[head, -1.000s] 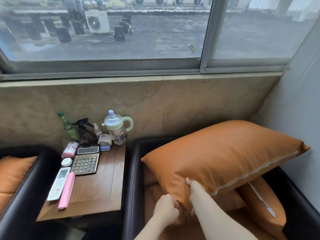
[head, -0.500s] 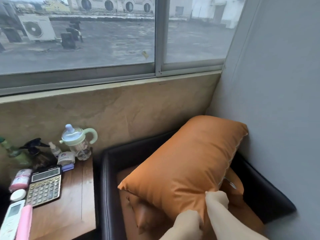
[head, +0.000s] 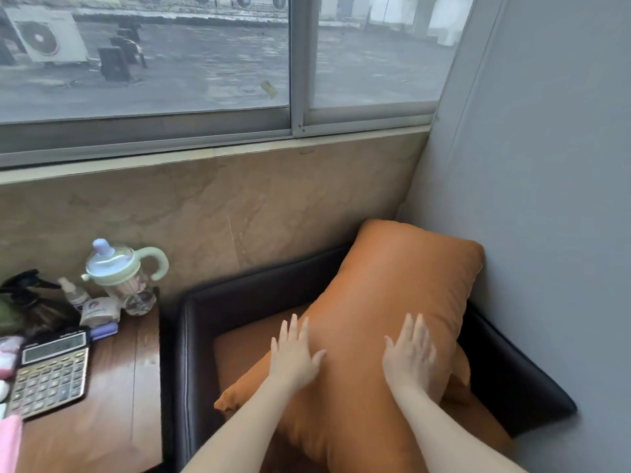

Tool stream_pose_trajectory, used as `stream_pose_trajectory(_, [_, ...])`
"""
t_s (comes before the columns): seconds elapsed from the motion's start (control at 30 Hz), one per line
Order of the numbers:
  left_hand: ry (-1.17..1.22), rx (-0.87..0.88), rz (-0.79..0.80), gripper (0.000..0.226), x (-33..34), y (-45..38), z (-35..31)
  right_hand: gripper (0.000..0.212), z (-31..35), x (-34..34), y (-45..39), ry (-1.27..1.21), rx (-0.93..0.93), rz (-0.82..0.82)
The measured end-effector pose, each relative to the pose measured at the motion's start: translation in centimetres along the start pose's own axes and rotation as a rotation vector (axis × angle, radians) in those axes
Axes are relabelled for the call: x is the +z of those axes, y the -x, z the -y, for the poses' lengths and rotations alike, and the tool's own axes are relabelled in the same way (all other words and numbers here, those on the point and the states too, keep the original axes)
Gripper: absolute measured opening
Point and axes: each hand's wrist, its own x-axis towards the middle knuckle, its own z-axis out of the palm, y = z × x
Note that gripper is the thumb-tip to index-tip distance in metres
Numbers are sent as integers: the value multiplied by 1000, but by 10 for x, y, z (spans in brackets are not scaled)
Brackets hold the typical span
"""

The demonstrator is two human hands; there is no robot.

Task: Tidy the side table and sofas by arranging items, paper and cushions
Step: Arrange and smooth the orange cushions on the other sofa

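Both the left hand [head: 296,358] and right hand [head: 409,356] press flat, fingers spread, on the large orange leather cushion [head: 386,302], seemingly settling it into the dark brown leather sofa [head: 239,298]; next, likely straightening it upright.

An orange cushion [head: 392,302] leans in the dark sofa [head: 239,302], its upper end at 1 o'clock against the grey wall [head: 546,199]. The left hand [head: 293,356] and right hand [head: 409,353] lie flat on it, fingers straight. At 9 o'clock the wooden tabletop [head: 112,397] carries a calculator [head: 49,370], a handled sippy cup [head: 119,274], a small bottle [head: 73,293] and a dark spray bottle [head: 30,302].
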Motion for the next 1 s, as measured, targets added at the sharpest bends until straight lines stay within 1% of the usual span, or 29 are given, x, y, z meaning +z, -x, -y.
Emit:
stream_pose_trajectory(0.07, [10,-93,18,78,7,-8,11,64,28,9,-17,64,-303,96])
stream_pose_trajectory(0.1, [27,-143,22,78,12,-16,15,63,42,9,-26,82,-416,133])
stream_pose_trajectory(0.13, [50,-191,32,79,15,-24,16,62,51,12,-36,150,-515,150])
stream_pose_trajectory(0.17, [98,-233,38,79,18,-32,16,61,57,14,-43,178,-597,157])
stream_pose_trajectory(0.23, [202,-294,67,76,23,-43,12,60,62,20,-62,215,-688,162])
stream_pose_trajectory(0.33, [214,-241,98,73,33,-40,-3,59,59,31,-83,291,-693,220])
stream_pose_trajectory(0.43, [64,-198,142,67,37,-26,-16,57,67,45,-86,330,-697,257])
stream_pose_trajectory(0.5, [5,-151,159,61,36,-20,-24,56,84,57,-78,322,-758,300])
stream_pose_trajectory(0.53, [45,-139,181,58,40,-17,-27,55,89,63,-73,337,-790,332])
stream_pose_trajectory(0.57, [136,-136,215,53,46,-14,-29,55,89,69,-70,360,-797,361])
stream_pose_trajectory(0.6, [238,-145,257,50,53,-9,-30,55,83,75,-70,393,-788,386])
stream_pose_trajectory(0.63, [292,-153,266,48,64,-4,-27,55,70,80,-71,443,-771,399])
stream_pose_trajectory(0.67, [275,-149,235,46,75,-1,-20,57,54,86,-71,508,-771,387])
stream_pose_trajectory(0.77, [60,-193,62,37,99,-1,17,62,12,100,-62,623,-851,326])
stream_pose_trajectory(0.83, [-26,-212,12,43,107,-9,43,64,7,108,-57,639,-880,310])
stream_pose_trajectory(0.9, [-115,-234,30,55,109,-17,65,64,14,117,-58,628,-903,280])
stream_pose_trajectory(1.0, [-213,-296,48,65,114,-28,90,64,24,129,-64,645,-924,277])
